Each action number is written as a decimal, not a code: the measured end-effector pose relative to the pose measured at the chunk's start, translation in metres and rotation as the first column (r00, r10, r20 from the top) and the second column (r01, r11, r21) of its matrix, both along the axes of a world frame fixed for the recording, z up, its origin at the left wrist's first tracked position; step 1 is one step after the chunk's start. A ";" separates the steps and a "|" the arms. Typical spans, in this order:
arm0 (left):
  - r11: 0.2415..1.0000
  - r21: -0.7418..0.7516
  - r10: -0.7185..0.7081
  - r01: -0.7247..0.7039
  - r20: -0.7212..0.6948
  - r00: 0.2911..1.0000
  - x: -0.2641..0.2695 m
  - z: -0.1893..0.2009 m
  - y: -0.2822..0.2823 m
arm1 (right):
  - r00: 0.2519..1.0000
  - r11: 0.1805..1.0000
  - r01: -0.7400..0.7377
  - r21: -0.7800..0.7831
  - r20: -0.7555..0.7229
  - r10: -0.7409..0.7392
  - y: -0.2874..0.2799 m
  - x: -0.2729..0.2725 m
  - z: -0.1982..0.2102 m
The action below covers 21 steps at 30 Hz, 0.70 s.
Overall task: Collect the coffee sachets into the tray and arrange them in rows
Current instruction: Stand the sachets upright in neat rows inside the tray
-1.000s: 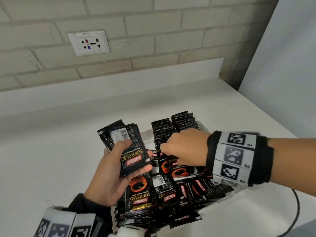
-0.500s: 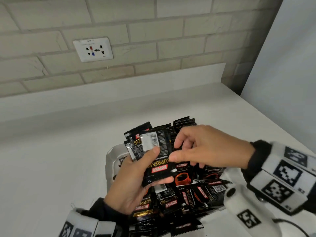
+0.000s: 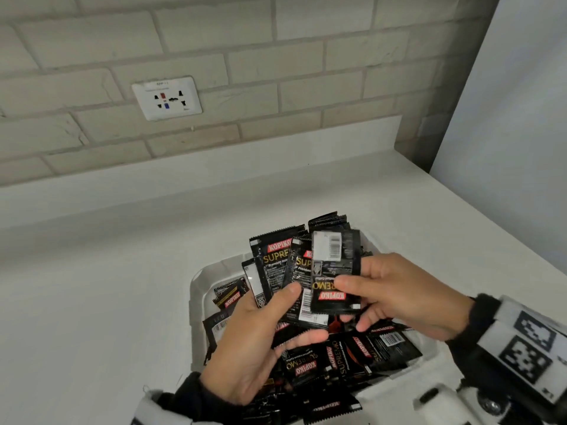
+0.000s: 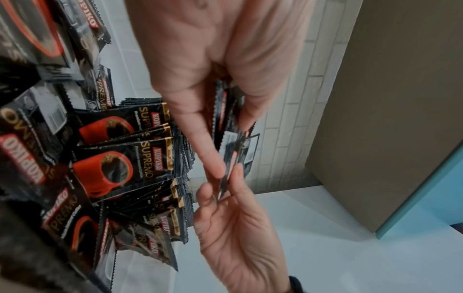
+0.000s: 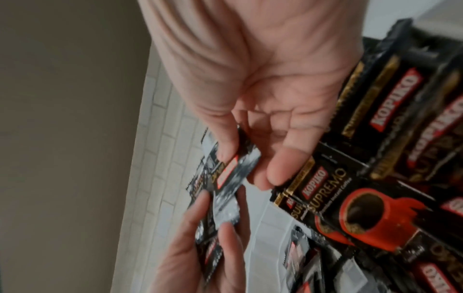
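Observation:
A white tray [image 3: 198, 282] on the counter holds a loose heap of black Kopiko coffee sachets [image 3: 349, 357]. At its far end, more sachets stand in rows [image 4: 140, 158]. Above the tray my left hand [image 3: 302, 312] grips a fanned stack of several sachets [image 3: 276, 265] between thumb and fingers. My right hand [image 3: 349, 303] pinches the front sachet [image 3: 336, 268] of that fan, barcode side facing me. The right wrist view shows that pinch [image 5: 233, 170] close up, with the left hand's fingers [image 5: 200, 228] below it.
The white counter [image 3: 92, 286] runs to a brick wall with a socket plate [image 3: 167, 98]. A pale panel [image 3: 515, 133] stands at the right, and the counter's edge slants along it. A white wrist device [image 3: 454, 403] sits at the bottom right.
My right hand left the standing rows in the tray, came to the left hand's stack and now pinches its front sachet. Both hands rose slightly and the fan spread wider.

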<state>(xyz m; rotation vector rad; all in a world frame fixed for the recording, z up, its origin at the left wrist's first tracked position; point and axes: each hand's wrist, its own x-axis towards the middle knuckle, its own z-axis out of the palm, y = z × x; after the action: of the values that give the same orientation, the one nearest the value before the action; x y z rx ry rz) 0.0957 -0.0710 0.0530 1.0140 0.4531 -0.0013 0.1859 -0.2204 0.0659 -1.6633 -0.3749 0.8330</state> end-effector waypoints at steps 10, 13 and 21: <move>0.988 -0.073 0.139 -0.138 0.014 0.990 0.002 0.001 0.004 | 0.967 0.919 0.249 0.305 -0.122 -0.221 -0.026 0.014 -0.007; 0.990 -0.065 0.123 -0.123 0.005 0.992 0.002 0.001 0.003 | 0.975 0.943 0.207 0.259 0.024 -0.221 -0.022 0.006 -0.005; 0.998 -0.002 0.059 -0.059 -0.015 0.998 -0.001 0.004 0.003 | 0.774 0.973 0.135 0.187 0.594 -0.222 -0.017 0.005 0.034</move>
<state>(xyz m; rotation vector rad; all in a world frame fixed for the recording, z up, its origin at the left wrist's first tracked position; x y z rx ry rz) 0.0948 -0.0676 0.0569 0.9987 0.4959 0.0434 0.1912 -0.2378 0.1003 -1.7798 -0.6904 0.0913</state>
